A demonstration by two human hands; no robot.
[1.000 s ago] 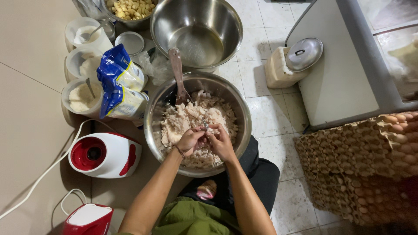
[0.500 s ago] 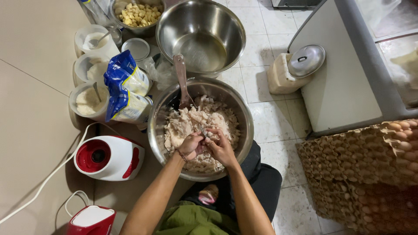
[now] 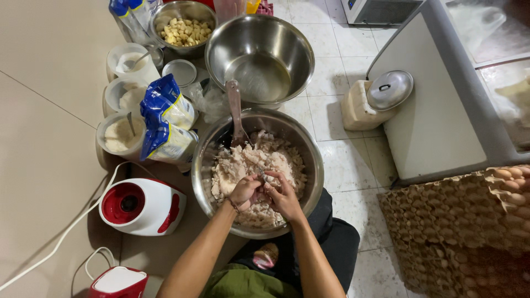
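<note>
Hands meet over the near half of a large steel mixing bowl (image 3: 205, 182) that sits on the tiled floor (image 3: 353, 160) between the person's knees. The left hand (image 3: 244, 191) and right hand (image 3: 281, 196) are both curled narrow, pinching a small lump of the pale, shredded meat mixture (image 3: 243, 163) that fills the bowl. The stuff looks soft, wet and sticky, likely to cling and crumble, so it seems best taken in small pinches from the top and pressed together. A wooden spoon (image 3: 234, 110) leans in at the far rim. Beyond stand an empty steel bowl (image 3: 259, 55), blue-and-white bags (image 3: 165, 124) and tubs of white powder (image 3: 118, 135).
</note>
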